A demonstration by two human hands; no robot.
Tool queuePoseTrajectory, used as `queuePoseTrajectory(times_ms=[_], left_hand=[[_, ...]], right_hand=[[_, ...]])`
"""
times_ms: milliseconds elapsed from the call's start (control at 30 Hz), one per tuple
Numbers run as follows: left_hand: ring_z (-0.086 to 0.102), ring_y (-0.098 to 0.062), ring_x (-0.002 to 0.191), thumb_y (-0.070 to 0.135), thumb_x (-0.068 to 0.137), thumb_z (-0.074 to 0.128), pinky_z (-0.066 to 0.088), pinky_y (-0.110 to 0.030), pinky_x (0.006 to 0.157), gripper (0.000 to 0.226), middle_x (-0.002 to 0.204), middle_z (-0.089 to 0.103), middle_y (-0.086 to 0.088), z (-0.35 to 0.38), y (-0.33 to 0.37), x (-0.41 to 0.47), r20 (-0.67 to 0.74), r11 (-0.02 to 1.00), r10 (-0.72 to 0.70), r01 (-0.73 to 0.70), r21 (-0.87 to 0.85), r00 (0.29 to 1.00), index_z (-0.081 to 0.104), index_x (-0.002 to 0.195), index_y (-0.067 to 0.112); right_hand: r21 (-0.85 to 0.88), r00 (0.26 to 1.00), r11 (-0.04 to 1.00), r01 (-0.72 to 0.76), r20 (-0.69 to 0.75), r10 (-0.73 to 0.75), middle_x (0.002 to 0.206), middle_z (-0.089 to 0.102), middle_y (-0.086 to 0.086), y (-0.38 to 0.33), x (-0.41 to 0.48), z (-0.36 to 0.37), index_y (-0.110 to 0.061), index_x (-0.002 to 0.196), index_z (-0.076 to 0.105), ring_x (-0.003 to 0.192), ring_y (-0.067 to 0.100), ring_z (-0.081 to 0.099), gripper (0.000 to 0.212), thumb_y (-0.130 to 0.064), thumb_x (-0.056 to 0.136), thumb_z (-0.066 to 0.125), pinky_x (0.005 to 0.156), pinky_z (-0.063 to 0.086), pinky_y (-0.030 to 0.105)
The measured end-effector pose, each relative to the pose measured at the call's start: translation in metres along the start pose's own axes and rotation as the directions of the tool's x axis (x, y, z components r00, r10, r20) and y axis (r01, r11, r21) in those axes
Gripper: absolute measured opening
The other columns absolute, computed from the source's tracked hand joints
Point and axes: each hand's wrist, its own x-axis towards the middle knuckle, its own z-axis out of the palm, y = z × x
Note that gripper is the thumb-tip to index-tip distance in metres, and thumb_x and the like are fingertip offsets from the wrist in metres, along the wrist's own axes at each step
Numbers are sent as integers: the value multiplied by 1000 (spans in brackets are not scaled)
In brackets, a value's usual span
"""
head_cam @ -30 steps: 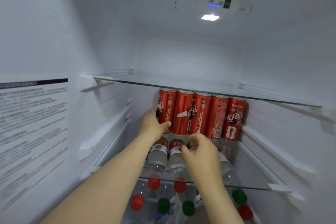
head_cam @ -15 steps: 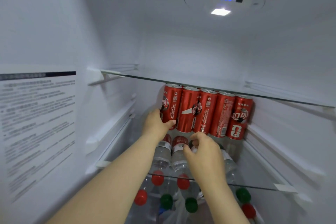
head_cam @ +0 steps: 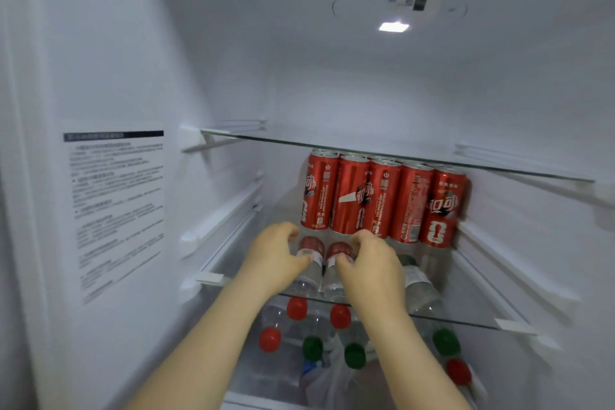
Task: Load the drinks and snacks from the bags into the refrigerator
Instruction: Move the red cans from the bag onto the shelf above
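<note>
Bottles point(head_cam: 311, 248) gripped on middle shelf point(head_cam: 476, 296)
Left hand point(head_cam: 271, 258) and right hand point(head_cam: 371, 265) each curl fingers round one lying near the glass front edge; cans point(head_cam: 382, 200) stand right behind, bare glass open at right.

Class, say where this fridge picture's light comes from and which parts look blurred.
Head view: a ceiling lamp lights the interior from above. Head view: print on the wall label is too blurred to read; the red cans look sharper.
</note>
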Motion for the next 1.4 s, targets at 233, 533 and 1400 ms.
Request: queuePoseTrajectory(times_ms=[233, 533, 1400], left_hand=[[52, -20, 114, 28, 94, 52, 44, -32, 94, 34, 126, 55, -5, -13, 16, -42, 48, 984, 92, -98, 150, 995, 53, 124, 13], [51, -13, 118, 31, 92, 55, 41, -25, 95, 42, 132, 53, 5, -30, 37, -93, 185, 960, 279, -267, -90, 942, 48, 133, 27], [53, 11, 107, 56, 79, 51, 43, -13, 90, 40, 115, 55, 33, -36, 260, -426, 134, 151, 988, -550, -821, 72, 58, 116, 40]], right_hand=[[-42, 989, 997, 66, 138, -60, 97, 62, -5, -5, -13, -31, -19, 101, 60, 90, 16, 60, 17, -26, 86, 62, 79, 52, 35], [-316, 981, 947, 66, 196, -3, 108, 61, -6, 7, -78, -128, -24, 112, 57, 93, 13, 58, 23, -31, 90, 57, 78, 49, 28], [-743, 872, 522, -419, -170, 458, 107, 62, -25, -77, -506, -497, -36, 115, 60, 91, -6, 56, 39, -51, 80, 52, 76, 44, 7]])
